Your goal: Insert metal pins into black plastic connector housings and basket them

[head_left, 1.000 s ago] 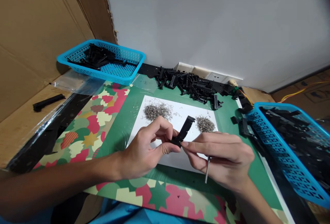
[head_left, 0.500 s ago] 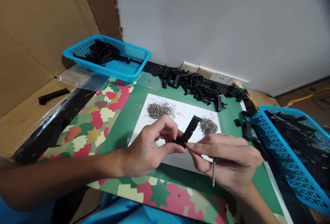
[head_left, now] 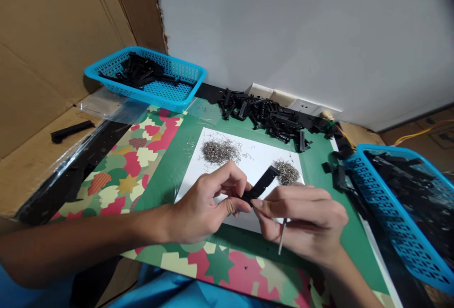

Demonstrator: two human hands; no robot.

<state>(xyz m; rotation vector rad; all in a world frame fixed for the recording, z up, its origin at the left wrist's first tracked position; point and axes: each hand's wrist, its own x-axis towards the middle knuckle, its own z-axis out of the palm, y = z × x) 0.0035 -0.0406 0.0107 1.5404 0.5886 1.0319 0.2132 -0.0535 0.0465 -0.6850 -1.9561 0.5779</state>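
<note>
A long, narrow black plastic part [head_left: 263, 183] is tilted up to the right over the white sheet [head_left: 198, 174]. My left hand [head_left: 209, 201] is closed, pinching its lower end between thumb and fingers. The thumb and forefinger of my right hand [head_left: 305, 218] press on the same end from the other side. Out of the right palm sticks a thin metal rod [head_left: 282, 237], pointing down; the rest of that tool is hidden by the fingers. Small metal pieces lie in a left heap [head_left: 220, 151] and a right heap [head_left: 286, 171] on the sheet.
Black plastic parts are piled [head_left: 266, 114] along the wall by the sockets [head_left: 301, 105]. A blue basket [head_left: 177, 105] at back left and another blue basket [head_left: 393, 232] at right hold more. One loose black part [head_left: 73, 131] lies on the cardboard at left.
The black part has turned, leaning further right with its broad face showing. My right hand has shifted slightly left, and the metal rod now slants. The left hand has hardly moved.
</note>
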